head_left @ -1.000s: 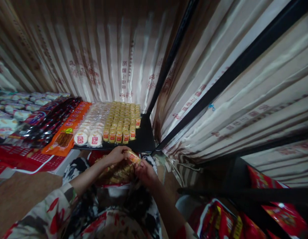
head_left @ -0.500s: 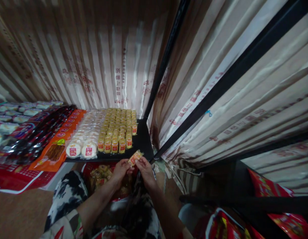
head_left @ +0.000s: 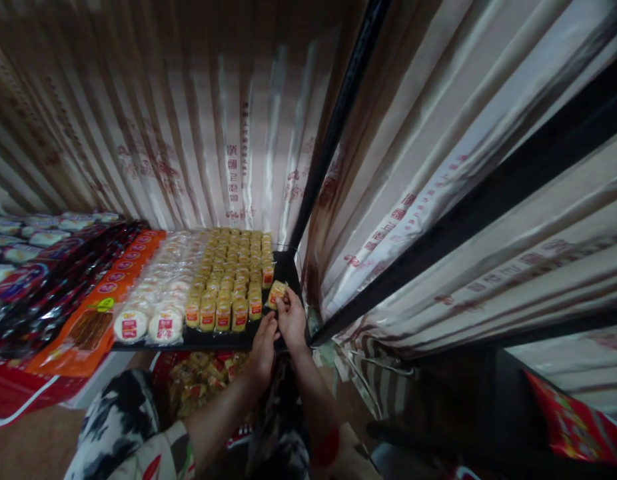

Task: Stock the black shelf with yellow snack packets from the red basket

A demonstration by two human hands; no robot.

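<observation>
My right hand [head_left: 292,320] pinches a small yellow snack cake in a clear wrapper [head_left: 276,294] with a red-and-orange label. It holds the cake over the right end of the black shelf [head_left: 284,267], beside rows of matching wrapped cakes [head_left: 223,313]. Just below and left of it, my left hand [head_left: 264,343] is at the shelf's front edge, its fingers loosely extended with nothing visible in them. Under the shelf edge, between my knees, a red container holds more loose wrapped cakes [head_left: 198,383], partly hidden by my left forearm.
Left of the cakes stand rows of round white wrapped crackers [head_left: 166,325], an orange snack bag [head_left: 73,340] and dark glossy packs [head_left: 48,300]. A black post [head_left: 333,127] rises at the shelf's corner before pleated curtains [head_left: 198,133]. Red bags [head_left: 578,420] lie at right.
Both hands have moved forward and up from in front of the shelf to its right end. My left hand has let go of the cake, which stays in my right hand.
</observation>
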